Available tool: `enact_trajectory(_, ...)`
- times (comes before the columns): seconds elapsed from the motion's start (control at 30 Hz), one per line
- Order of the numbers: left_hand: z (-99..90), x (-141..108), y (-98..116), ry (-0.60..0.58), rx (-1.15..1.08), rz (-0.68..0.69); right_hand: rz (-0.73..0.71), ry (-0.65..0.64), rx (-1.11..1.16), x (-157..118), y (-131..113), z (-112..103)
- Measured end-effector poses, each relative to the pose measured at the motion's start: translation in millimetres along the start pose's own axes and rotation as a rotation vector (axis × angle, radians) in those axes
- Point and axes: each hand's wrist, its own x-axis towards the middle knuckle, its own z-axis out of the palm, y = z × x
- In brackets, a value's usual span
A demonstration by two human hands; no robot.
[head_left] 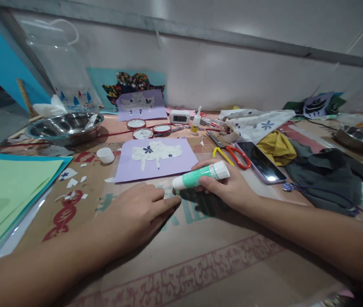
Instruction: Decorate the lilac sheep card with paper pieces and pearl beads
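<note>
A green and white glue stick point(200, 175) lies in my right hand point(229, 185), fingers wrapped round it, its white end tilted down to the left. My left hand point(139, 207) rests low over the cardboard, index finger stretched toward that end and the other fingers curled under. A small pale sliver shows by its fingertips; what it is, I cannot make out. Just beyond lies a purple sheet point(124, 170) bearing a white cloth shape point(168, 152) with dark flowers. To its left stands a white cap point(105, 155).
Orange-handled scissors point(237, 157), a phone point(260, 162) and cloth pieces point(275, 147) lie at right. Behind are a small glue bottle point(196, 121), bead dishes point(143, 134) and a timer point(180, 116). A metal bowl point(66, 128), paper scraps point(72, 183) and green paper point(15, 187) are at left.
</note>
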Motion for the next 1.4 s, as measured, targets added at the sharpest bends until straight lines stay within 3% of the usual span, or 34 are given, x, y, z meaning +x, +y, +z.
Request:
enact_trajectory(0.17, -3.1, 3.2, 2.1, -0.082, 0.027, -0.005, -0.013, 0.002, -0.035, 1.3, 1.3, 0.0)
enact_trajectory(0.33, -3.7, 2.4, 3.1, -0.076, 0.053, 0.004, 0.001, 0.077, 0.032, 1.2, 0.6, 0.4)
enact_trajectory(0.5, -2.3, 1.9, 2.7, -0.078, 0.047, 0.010, 0.049, -0.050, 0.003, 0.2, -1.6, 1.8)
enact_trajectory(0.63, -2.3, 2.1, 2.6, -0.085, 0.036, 0.008, 0.061, -0.070, -0.020, 1.4, -3.1, 3.2)
enact_trajectory(0.87, -3.9, 3.1, 3.1, -0.084, 0.025, 0.014, -0.096, 0.030, -0.156, 1.5, -0.3, 2.3)
enact_trajectory(0.97, -3.5, 3.5, 3.1, -0.095, 0.030, 0.004, -0.104, 0.072, -0.118, -0.1, 1.4, -0.4)
enact_trajectory(1.2, 0.5, 1.0, 1.9, -0.081, -0.005, 0.003, -0.024, -0.065, -0.083, 0.4, -0.7, 2.2)
enact_trajectory(1.4, -0.4, 0.7, 2.3, -0.066, -0.014, 0.005, -0.124, -0.021, -0.200, 2.7, -1.1, 4.3)
